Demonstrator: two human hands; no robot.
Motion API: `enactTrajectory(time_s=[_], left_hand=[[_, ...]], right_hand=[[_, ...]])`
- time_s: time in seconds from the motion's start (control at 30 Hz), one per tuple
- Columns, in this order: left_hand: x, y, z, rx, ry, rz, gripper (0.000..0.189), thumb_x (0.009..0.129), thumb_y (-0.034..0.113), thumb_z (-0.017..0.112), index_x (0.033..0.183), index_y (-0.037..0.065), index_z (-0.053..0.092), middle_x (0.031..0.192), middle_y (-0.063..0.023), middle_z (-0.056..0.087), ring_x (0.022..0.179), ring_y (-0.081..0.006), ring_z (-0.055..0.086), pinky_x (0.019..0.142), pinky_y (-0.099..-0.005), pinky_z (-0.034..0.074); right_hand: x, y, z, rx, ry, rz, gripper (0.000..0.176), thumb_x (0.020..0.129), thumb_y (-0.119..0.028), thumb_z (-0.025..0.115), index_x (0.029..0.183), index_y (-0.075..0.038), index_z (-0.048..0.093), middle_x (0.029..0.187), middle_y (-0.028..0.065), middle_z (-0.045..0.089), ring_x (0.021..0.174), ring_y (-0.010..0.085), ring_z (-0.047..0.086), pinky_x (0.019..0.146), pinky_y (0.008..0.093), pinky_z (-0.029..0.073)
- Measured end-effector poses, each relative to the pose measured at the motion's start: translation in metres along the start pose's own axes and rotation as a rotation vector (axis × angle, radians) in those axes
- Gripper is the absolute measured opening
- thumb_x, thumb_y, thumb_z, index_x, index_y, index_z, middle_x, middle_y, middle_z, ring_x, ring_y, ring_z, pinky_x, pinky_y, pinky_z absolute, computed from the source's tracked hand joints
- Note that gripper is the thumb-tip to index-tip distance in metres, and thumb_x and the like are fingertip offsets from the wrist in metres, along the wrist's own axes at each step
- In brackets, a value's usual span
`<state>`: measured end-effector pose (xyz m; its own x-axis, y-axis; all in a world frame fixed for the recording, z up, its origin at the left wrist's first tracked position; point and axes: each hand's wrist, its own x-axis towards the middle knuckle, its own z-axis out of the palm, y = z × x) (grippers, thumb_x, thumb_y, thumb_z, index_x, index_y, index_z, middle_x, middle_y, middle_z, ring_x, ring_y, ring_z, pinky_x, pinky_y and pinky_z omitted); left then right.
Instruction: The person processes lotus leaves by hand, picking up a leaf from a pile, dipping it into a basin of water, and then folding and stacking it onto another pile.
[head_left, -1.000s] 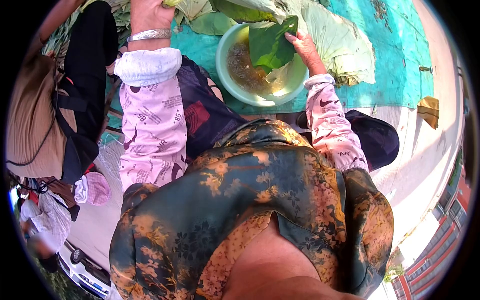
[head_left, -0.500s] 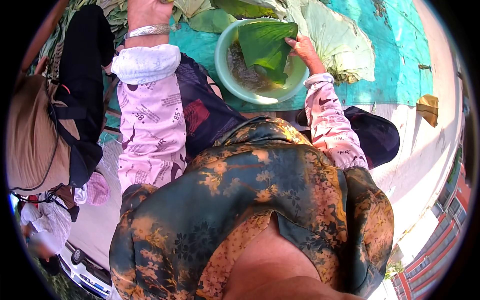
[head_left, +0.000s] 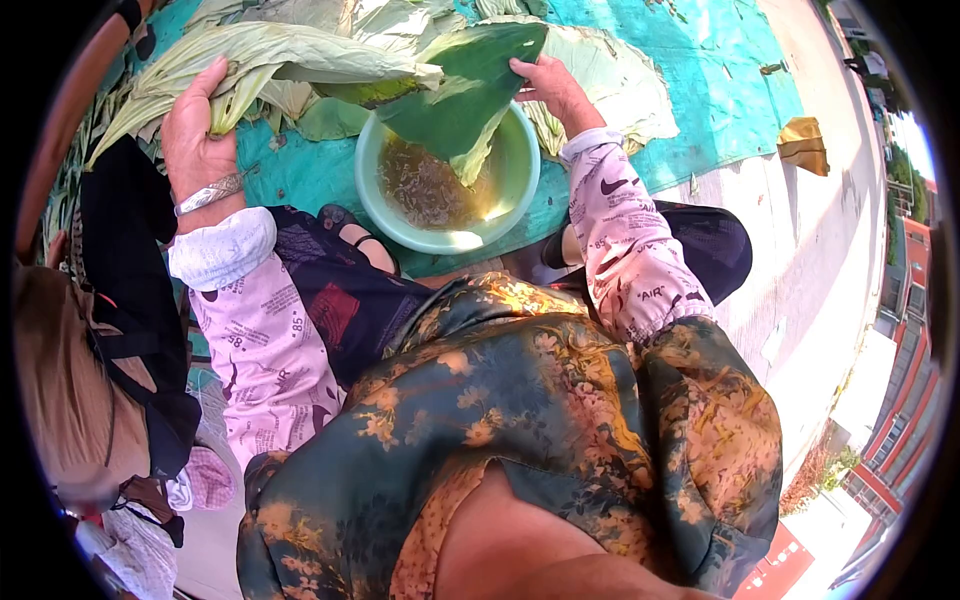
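My left hand [head_left: 200, 145] is closed around a folded bundle of pale green leaves [head_left: 290, 48], its thumb in front and a silver bracelet at the wrist. The bundle stretches rightward toward the basin. In my right hand [head_left: 555, 85] the corner of a large dark green leaf [head_left: 462, 92] is pinched between thumb and fingers. That leaf slants over the pale green basin [head_left: 372, 205], its lower tip hanging over the murky brown water [head_left: 430, 190]. The far end of the pale bundle overlaps the dark leaf in this view.
More pale, wilted leaves [head_left: 610, 85] lie on a turquoise tarp [head_left: 715, 100] behind the basin. A brown scrap [head_left: 803, 146] rests at the tarp's right edge. Another person in dark trousers [head_left: 130, 260] sits close on my left.
My left hand has come down and left with the pale leaf bundle showing in it. My right hand has lifted the dark leaf higher, uncovering more of the water.
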<state>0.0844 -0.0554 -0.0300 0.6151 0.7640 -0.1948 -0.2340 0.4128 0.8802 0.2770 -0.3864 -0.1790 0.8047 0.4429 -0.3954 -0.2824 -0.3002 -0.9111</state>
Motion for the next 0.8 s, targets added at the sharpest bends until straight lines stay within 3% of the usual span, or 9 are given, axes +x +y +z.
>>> enactTrajectory(time_s=[0.13,0.2,0.37,0.43,0.5,0.53,0.57,0.63,0.8], left_hand=[[-0.006,0.002,0.0,0.04,-0.004,-0.011,0.034,0.074,-0.003,0.062,0.106,-0.005,0.05,0.104,-0.0142,0.056,0.089,-0.0235,0.059,0.077,-0.0314,0.051],[-0.006,0.003,0.0,0.04,-0.032,-0.01,0.034,0.074,-0.002,0.062,0.106,-0.005,0.05,0.103,-0.0137,0.057,0.089,-0.0228,0.059,0.077,-0.0309,0.051],[-0.009,0.003,0.002,0.087,-0.017,-0.006,0.035,0.074,-0.001,0.061,0.107,-0.005,0.05,0.101,-0.0122,0.058,0.086,-0.0211,0.06,0.075,-0.0302,0.052],[-0.011,0.003,0.003,0.099,-0.036,0.005,0.034,0.075,-0.001,0.061,0.107,-0.005,0.051,0.101,-0.0122,0.058,0.086,-0.0208,0.06,0.075,-0.03,0.052],[-0.01,0.002,0.004,0.106,-0.049,0.004,0.033,0.075,-0.001,0.061,0.106,-0.005,0.052,0.101,-0.012,0.058,0.086,-0.0203,0.06,0.074,-0.0292,0.052],[-0.012,0.003,0.005,0.11,-0.063,0.003,0.033,0.075,-0.001,0.061,0.106,-0.004,0.052,0.101,-0.0119,0.058,0.086,-0.0204,0.06,0.074,-0.0291,0.052],[-0.013,0.003,0.005,0.117,-0.075,0.0,0.033,0.075,-0.001,0.061,0.106,-0.004,0.052,0.101,-0.0118,0.058,0.086,-0.0204,0.06,0.074,-0.029,0.052],[-0.009,0.001,0.003,0.126,-0.075,-0.01,0.032,0.075,-0.002,0.06,0.106,-0.004,0.052,0.101,-0.0123,0.058,0.086,-0.0212,0.06,0.074,-0.03,0.052],[-0.007,0.0,0.004,0.157,-0.049,-0.025,0.03,0.075,-0.001,0.061,0.104,-0.004,0.053,0.1,-0.0118,0.058,0.085,-0.0208,0.06,0.074,-0.0293,0.052]], right_hand=[[0.023,-0.022,-0.06,0.191,0.239,-0.059,0.026,0.084,-0.018,0.053,0.105,-0.003,0.05,0.095,0.0093,0.057,0.08,0.0233,0.058,0.07,0.0368,0.051],[0.031,-0.034,-0.103,0.231,0.378,-0.061,0.025,0.084,-0.017,0.054,0.107,-0.009,0.048,0.096,0.0081,0.056,0.082,0.0223,0.056,0.072,0.0371,0.05],[0.03,-0.064,-0.194,0.241,0.806,-0.28,0.024,0.084,-0.013,0.052,0.107,-0.005,0.046,0.095,0.011,0.057,0.077,0.0224,0.06,0.061,0.0358,0.052],[0.03,-0.078,-0.215,0.142,0.99,-0.408,0.021,0.083,-0.015,0.055,0.101,-0.004,0.051,0.093,0.0086,0.059,0.072,0.02,0.06,0.057,0.0324,0.052],[0.031,-0.08,-0.232,-0.146,1.01,-0.536,0.019,0.082,-0.016,0.057,0.096,-0.003,0.055,0.089,0.0083,0.061,0.073,0.018,0.06,0.06,0.0322,0.05],[0.031,-0.074,-0.237,-0.679,1.15,-0.62,0.019,0.082,-0.018,0.055,0.096,-0.006,0.058,0.088,0.01,0.063,0.077,0.022,0.06,0.068,0.0331,0.047],[0.062,-0.037,-0.265,-0.44,0.997,-0.83,0.018,0.087,-0.013,0.047,0.094,-0.002,0.06,0.078,0.0028,0.061,0.068,0.0103,0.053,0.06,0.0259,0.044],[0.039,-0.029,-0.227,-0.915,0.895,-0.767,0.025,0.082,-0.02,0.052,0.106,-0.012,0.056,0.096,0.0111,0.061,0.081,0.0289,0.058,0.075,0.0351,0.045],[-0.001,0.069,-0.182,-1.429,0.343,-0.433,0.04,0.082,-0.01,0.044,0.121,-0.018,0.044,0.106,0.0102,0.056,0.095,0.0284,0.054,0.076,0.0366,0.045]])
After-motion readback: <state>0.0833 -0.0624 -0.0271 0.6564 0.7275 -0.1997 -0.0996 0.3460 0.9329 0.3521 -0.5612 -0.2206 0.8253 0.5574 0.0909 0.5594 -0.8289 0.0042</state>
